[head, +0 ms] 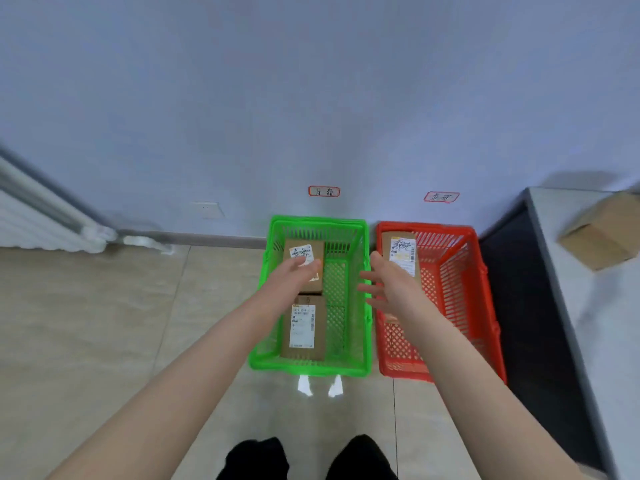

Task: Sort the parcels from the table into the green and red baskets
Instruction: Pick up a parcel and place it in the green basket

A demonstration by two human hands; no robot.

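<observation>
A green basket [360, 370] stands on the floor with two brown parcels inside, one at the far end [317, 247] and one nearer me [304, 329]. To its right a red basket [485, 306] holds a brown parcel [401, 252] leaning at its far left corner. My left hand [294, 277] hovers over the far parcel in the green basket, fingers straight, holding nothing. My right hand [384, 287] hangs between the two baskets, fingers spread and empty. Another brown parcel [602, 233] lies on the grey table [568, 271] at the right.
Two red-framed labels [323, 191] [441, 197] are stuck on the wall above the baskets. A white radiator [41, 220] runs along the left wall. The floor is beige tile. My feet [308, 459] show at the bottom edge.
</observation>
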